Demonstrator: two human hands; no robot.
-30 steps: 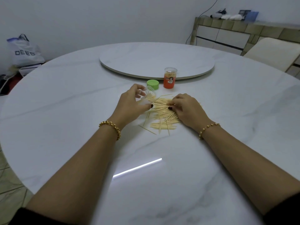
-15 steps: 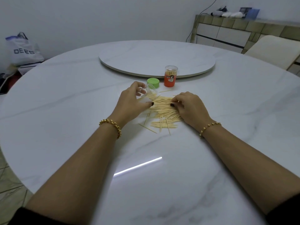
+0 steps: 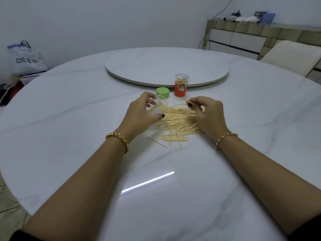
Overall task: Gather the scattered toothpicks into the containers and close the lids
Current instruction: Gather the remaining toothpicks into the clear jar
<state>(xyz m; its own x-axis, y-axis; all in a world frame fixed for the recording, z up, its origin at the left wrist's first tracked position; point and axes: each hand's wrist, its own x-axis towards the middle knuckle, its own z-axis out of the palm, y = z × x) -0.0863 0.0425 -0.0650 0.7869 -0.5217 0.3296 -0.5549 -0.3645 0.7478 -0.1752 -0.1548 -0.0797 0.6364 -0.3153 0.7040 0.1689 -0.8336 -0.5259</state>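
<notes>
**Right hand lifting a pinch of toothpicks toward the tilted container**

The right hand (image 3: 207, 113), pressing flat on the toothpick pile (image 3: 180, 121) a second ago, is now rising with a few sticks pinched between thumb and fingertips. The left hand (image 3: 140, 113) is still gripping the clear container (image 3: 159, 106), tilted with its mouth toward the pile and already holding some sticks, so loading is underway but most of the pile is still lying mid-table (image 3: 69, 119), toward the near edge. The green lid (image 3: 162, 92) and the orange container (image 3: 181, 85) are standing just beyond, near the turntable's (image 3: 166, 66) rim. Stray crossed sticks at the pile's near side are likely complicating tidy pinches.
</notes>
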